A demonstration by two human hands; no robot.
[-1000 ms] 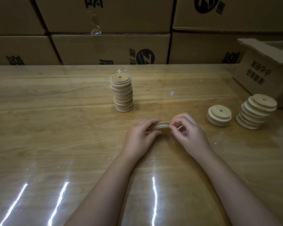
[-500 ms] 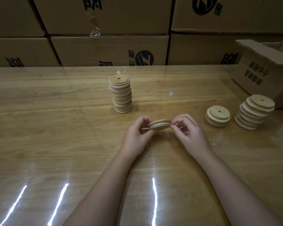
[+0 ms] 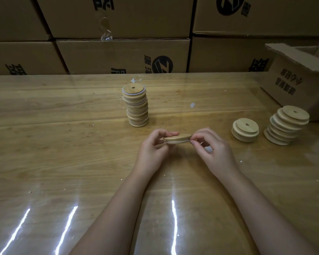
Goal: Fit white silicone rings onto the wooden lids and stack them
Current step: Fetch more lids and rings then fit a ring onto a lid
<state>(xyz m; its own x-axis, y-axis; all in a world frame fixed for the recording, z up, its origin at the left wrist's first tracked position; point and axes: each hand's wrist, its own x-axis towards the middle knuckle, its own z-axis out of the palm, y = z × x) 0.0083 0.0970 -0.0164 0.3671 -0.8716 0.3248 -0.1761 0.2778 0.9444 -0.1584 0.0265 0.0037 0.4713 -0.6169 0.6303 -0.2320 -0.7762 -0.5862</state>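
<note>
A round wooden lid (image 3: 177, 138) hangs a little above the table, held flat between both hands. My left hand (image 3: 153, 150) grips its left edge with thumb and fingers. My right hand (image 3: 213, 150) pinches the right edge, where a thin white silicone ring (image 3: 175, 142) shows along the lid's underside. A tall stack of ringed lids (image 3: 136, 105) stands behind the hands. To the right sit a short pile of lids (image 3: 245, 129) and a leaning, taller pile of lids (image 3: 286, 125), neither showing a ring.
An open cardboard box (image 3: 298, 83) stands at the table's far right. Large cartons (image 3: 122, 56) line the back edge. The wooden table (image 3: 63, 153) has a glossy clear cover. A white scrap (image 3: 192, 105) lies behind the hands.
The lid has risen slightly off the table and now lies flatter between my hands. My right fingers have shifted along its right edge.
</note>
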